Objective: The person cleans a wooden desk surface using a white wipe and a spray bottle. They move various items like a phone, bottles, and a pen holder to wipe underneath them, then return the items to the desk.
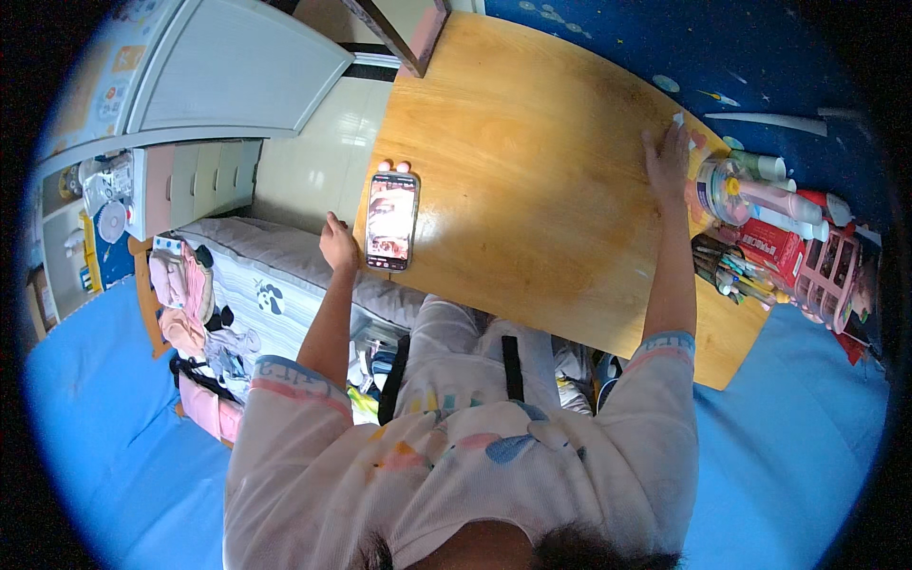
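dark blue wall, glossy pale floor, pastel drawers

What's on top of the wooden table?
The table holds a phone at left; pens, a clear container and a red box sit right, near the right hand. Whatever lies beneath them can't be seen.

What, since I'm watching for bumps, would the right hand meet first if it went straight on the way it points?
The right hand would likely meet the small white item just ahead, then the blue wall; depth there is unclear.
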Demonstrator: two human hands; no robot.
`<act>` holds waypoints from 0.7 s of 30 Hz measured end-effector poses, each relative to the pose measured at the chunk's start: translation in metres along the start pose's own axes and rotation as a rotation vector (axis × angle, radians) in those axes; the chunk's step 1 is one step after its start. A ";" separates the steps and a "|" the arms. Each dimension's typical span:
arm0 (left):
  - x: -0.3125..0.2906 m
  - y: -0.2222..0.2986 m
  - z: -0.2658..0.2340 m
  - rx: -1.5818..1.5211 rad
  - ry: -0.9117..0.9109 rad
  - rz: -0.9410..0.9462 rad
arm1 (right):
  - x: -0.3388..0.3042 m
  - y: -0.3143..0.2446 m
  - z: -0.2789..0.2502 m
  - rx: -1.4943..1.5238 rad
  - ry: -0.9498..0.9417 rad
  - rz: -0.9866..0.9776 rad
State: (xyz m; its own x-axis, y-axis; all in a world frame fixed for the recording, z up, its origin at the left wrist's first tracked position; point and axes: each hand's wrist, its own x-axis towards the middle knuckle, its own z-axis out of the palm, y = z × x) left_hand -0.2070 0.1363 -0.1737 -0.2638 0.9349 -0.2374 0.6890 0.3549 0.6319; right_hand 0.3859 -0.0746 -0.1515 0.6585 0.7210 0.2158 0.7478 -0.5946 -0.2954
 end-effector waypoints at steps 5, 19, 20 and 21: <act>-0.010 0.032 -0.010 0.205 0.053 -0.010 | 0.053 0.056 0.026 -0.085 0.156 0.319; -0.015 0.031 -0.008 0.347 0.121 -0.015 | 0.076 0.012 0.030 -0.129 0.138 0.755; -0.014 0.028 -0.009 0.354 0.116 -0.023 | 0.072 -0.018 0.034 -0.112 0.124 0.636; -0.014 0.028 -0.009 0.361 0.110 -0.027 | 0.067 -0.049 0.040 -0.094 0.113 0.519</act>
State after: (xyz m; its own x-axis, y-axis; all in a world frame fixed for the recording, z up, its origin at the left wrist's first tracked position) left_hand -0.1903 0.1332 -0.1456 -0.3423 0.9262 -0.1578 0.8691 0.3760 0.3215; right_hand 0.3896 0.0171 -0.1596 0.9446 0.2845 0.1635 0.3227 -0.8956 -0.3062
